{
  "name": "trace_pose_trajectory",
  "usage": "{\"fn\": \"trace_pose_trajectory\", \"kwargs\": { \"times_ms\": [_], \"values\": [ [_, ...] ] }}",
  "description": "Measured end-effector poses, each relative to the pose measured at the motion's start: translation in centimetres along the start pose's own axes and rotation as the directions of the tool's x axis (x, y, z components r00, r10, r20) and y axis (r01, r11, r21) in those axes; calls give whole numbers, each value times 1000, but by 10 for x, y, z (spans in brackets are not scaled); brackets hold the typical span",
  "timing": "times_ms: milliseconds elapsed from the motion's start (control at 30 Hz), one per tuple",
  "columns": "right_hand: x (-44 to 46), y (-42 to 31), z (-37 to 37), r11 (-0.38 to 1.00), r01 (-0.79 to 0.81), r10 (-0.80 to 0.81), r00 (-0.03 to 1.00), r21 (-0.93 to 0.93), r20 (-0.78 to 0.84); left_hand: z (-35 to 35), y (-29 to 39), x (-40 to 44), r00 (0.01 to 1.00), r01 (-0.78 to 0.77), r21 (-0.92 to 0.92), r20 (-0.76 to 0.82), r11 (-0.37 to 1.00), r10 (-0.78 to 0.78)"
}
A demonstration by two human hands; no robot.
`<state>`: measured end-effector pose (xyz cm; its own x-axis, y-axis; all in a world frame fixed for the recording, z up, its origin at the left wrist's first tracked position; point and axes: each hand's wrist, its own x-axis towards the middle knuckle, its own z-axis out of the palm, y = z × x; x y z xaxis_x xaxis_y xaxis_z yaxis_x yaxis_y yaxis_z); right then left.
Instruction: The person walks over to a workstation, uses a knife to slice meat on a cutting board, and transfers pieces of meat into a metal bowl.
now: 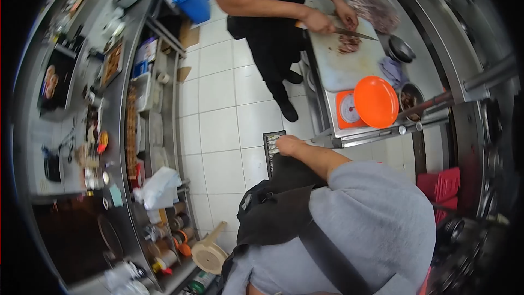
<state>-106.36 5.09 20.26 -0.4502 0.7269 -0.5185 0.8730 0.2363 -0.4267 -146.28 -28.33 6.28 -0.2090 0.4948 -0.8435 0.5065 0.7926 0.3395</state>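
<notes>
My right arm, bare below a grey sleeve, reaches out over the floor. My right hand point(290, 145) looks closed, its fingers curled downward. Whatever it may hold is hidden. Right beside it is a narrow dark rectangular frame point(274, 135) with a pale slatted or patterned inside; I cannot tell whether it is a floor grate or a tray, or whether my hand touches it. Part of it is hidden behind my black apron point(273, 218). My left hand is outside the picture; only a bit of that arm shows at the bottom edge.
A co-worker point(262, 16) cuts meat point(348, 45) with a long knife point(355, 34) on a white cutting board point(349, 74). Close by are an orange plate point(376, 101), an orange scale point(346, 110) and metal bowls. Loaded steel shelving point(134, 147) lines the left. A beige long-handled pan-shaped item point(210, 255) stands below.
</notes>
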Motion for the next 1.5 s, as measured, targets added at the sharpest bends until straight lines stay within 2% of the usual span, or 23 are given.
{"fn": "trace_pose_trajectory", "kwargs": {
  "times_ms": [67,167,300,367,433,500,533,600,633,667,800,900,967,1000,1100,1133,1200,1267,1333,1400,1433,1467,1500],
  "values": [
    [20,-12,15,996,64,-60,996,57,-63,-31,13,19,999,-15,34,29,999,14],
    [11,-20,31,983,1,14,997,183,-79,-77,27,54,994,-59,105,101,993,48],
    [-42,8,56,929,-307,327,942,208,-72,-143,44,109,977,-84,190,209,978,43],
    [-81,36,90,866,-471,491,864,167,-110,-177,56,144,967,-46,173,255,984,1],
    [-126,35,109,637,-710,763,637,299,-112,-212,84,178,943,103,52,311,993,-114],
    [-162,23,128,495,-797,859,509,346,-57,-237,117,209,924,142,43,354,989,-147],
    [-174,14,136,469,-811,874,482,351,-55,-257,135,227,929,-84,159,370,984,20],
    [-189,-10,155,380,-834,910,415,400,1,-292,188,249,828,-506,347,454,790,331],
    [-191,-25,159,355,-840,920,393,411,9,-290,224,255,933,-281,343,317,896,170],
    [-192,-43,158,327,-817,927,374,475,4,-285,259,260,985,-39,305,174,951,-15],
    [-194,-96,165,225,-705,955,296,672,-10,-259,346,254,983,-170,386,134,907,127],
    [-201,-96,188,239,-727,939,341,644,37,-208,391,232,960,-254,409,216,876,178],
    [-208,-78,218,175,-662,971,240,729,-16,-163,412,212,929,-317,389,313,865,200],
    [-214,-65,222,177,-655,969,247,734,-14,-140,421,199,905,-350,373,370,859,208],
    [-233,-22,217,137,-556,989,126,820,-80,-76,456,141,828,-395,237,510,888,232],
    [-237,-4,207,142,-543,988,128,828,-86,-55,470,123,801,-406,197,546,892,243],
    [-247,33,179,133,-530,991,46,838,-128,-17,500,78,759,-450,149,583,881,290],
    [-253,73,143,188,-407,981,29,894,-193,20,536,41,667,-622,171,628,764,402],
    [-259,105,108,343,-424,922,-16,838,-386,55,569,29,472,-807,86,688,584,551],
    [-265,134,74,357,-211,891,-215,910,-399,89,607,-11,302,-918,28,697,396,650],
    [-272,154,61,277,-35,922,-271,960,-276,103,625,-32,226,-953,17,705,303,672],
    [-277,172,50,189,147,944,-300,971,-138,117,642,-53,230,-953,22,702,303,674],
    [-283,188,37,186,150,946,-293,971,-136,129,657,-72,141,-983,24,735,182,664]
  ]
}}
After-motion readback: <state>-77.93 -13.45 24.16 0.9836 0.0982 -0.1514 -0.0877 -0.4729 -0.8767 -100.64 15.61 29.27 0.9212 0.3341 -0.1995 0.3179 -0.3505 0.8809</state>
